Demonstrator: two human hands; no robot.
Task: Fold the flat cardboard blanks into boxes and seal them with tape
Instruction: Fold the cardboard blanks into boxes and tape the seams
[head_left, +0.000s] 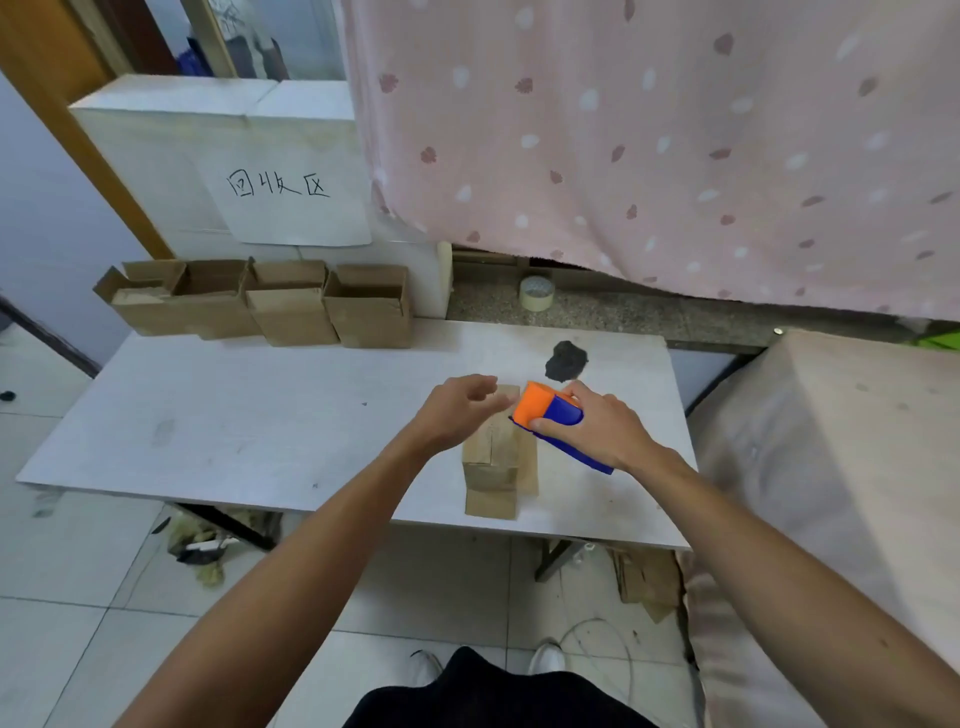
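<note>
A small folded cardboard box (496, 460) stands on the white table (260, 415), near its front edge and right of centre. My right hand (597, 423) grips an orange and blue tape dispenser (550, 413) just above the box's top right. My left hand (460, 408) hovers over the box's top left with its fingers loosely curled toward the dispenser's orange end, holding nothing that I can see. Much of the box's top is hidden by both hands.
Several open cardboard boxes (291, 304) line the table's back left edge, under a white board with a handwritten sign (283, 187). A tape roll (536, 292) sits on the stone ledge behind. A dark smudge (565, 360) marks the table. A pink curtain (675, 156) hangs at right.
</note>
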